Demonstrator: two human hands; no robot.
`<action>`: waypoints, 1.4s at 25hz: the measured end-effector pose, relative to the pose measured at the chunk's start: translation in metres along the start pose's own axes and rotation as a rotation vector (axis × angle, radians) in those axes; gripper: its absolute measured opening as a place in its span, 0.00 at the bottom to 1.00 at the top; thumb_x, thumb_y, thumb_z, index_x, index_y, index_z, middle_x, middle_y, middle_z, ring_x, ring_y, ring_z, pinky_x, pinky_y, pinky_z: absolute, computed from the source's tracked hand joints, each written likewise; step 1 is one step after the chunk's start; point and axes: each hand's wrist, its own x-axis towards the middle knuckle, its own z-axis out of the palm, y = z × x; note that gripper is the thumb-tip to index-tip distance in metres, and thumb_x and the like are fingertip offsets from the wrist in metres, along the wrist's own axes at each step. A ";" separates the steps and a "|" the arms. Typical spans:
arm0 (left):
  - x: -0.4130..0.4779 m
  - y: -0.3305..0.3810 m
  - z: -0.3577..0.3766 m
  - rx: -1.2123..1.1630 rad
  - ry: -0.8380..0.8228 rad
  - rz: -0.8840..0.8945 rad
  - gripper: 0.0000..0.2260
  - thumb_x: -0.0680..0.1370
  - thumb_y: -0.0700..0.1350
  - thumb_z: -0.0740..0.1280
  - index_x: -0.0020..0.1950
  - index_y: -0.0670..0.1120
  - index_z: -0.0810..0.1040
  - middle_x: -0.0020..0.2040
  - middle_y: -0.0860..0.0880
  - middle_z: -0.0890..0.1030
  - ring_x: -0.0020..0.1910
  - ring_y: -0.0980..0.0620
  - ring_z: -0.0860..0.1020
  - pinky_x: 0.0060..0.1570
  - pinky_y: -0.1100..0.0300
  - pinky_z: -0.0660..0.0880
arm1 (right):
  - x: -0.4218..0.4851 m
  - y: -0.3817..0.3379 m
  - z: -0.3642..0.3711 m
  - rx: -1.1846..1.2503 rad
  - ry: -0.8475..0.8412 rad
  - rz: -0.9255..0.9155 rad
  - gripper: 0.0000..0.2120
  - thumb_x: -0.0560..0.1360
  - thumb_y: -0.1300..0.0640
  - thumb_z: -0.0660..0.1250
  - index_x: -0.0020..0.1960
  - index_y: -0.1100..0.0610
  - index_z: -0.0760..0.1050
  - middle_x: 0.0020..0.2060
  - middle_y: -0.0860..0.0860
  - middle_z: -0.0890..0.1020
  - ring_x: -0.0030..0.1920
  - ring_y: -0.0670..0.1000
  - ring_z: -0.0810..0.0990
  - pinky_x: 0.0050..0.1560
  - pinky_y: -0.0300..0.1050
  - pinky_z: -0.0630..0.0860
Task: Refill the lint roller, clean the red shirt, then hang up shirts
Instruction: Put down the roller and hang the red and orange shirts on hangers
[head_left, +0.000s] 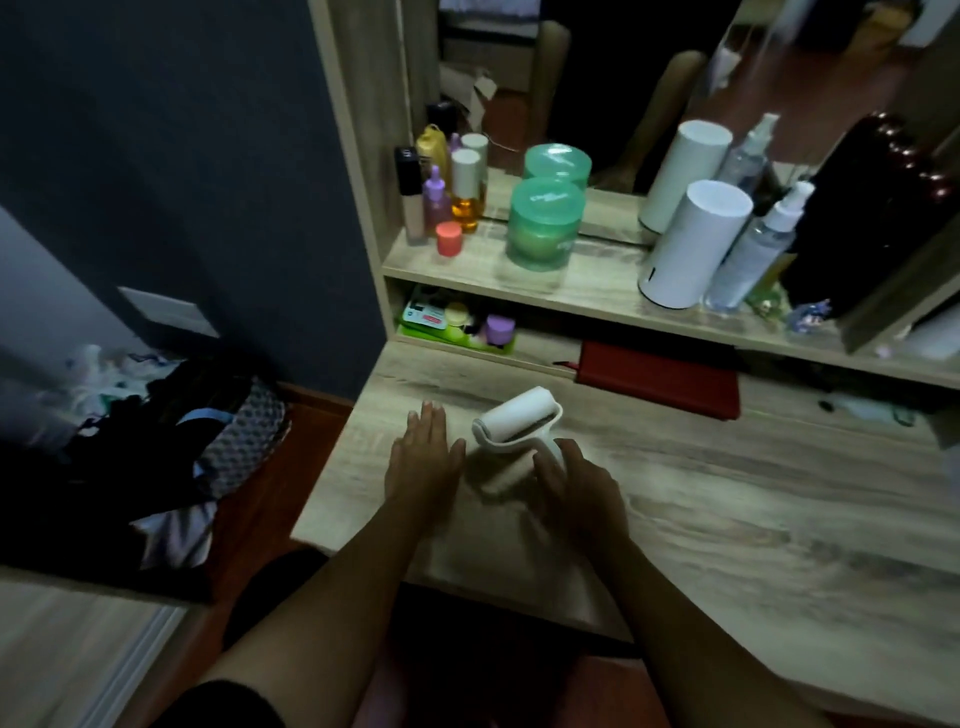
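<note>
Head camera: our left hand (423, 460) lies flat on the bench (727, 493), fingers straight, just left of the lint roller (519, 415) lying there. Our right hand (579, 486) touches its near end, but we cannot tell its grip through the blur.

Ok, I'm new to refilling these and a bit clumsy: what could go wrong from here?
The loose roll lies on its side between the left hand and right hand, not far from the front edge of the desk; a nudge could send it rolling off. The right hand covers the handle of the lint roller, and whether it holds it firmly is unclear, so the roller might slip.
</note>
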 end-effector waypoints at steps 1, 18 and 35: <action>0.005 0.003 0.011 -0.011 -0.040 -0.010 0.28 0.81 0.54 0.49 0.77 0.43 0.47 0.78 0.44 0.47 0.77 0.46 0.47 0.73 0.49 0.52 | 0.006 0.011 0.002 -0.013 -0.002 -0.010 0.19 0.78 0.43 0.53 0.63 0.53 0.68 0.47 0.55 0.83 0.46 0.57 0.81 0.46 0.49 0.75; 0.006 0.002 -0.034 0.109 0.038 -0.029 0.27 0.81 0.54 0.48 0.77 0.42 0.47 0.78 0.43 0.48 0.77 0.46 0.46 0.73 0.49 0.51 | 0.028 -0.026 -0.027 -0.161 0.235 -0.218 0.24 0.72 0.41 0.57 0.57 0.57 0.75 0.46 0.55 0.79 0.45 0.56 0.77 0.43 0.48 0.72; -0.290 -0.262 -0.484 0.443 0.734 -0.369 0.28 0.81 0.55 0.52 0.77 0.44 0.50 0.78 0.47 0.51 0.77 0.51 0.48 0.73 0.55 0.51 | -0.080 -0.595 -0.067 0.262 0.188 -1.363 0.27 0.75 0.41 0.49 0.65 0.56 0.69 0.60 0.53 0.76 0.60 0.53 0.74 0.60 0.48 0.69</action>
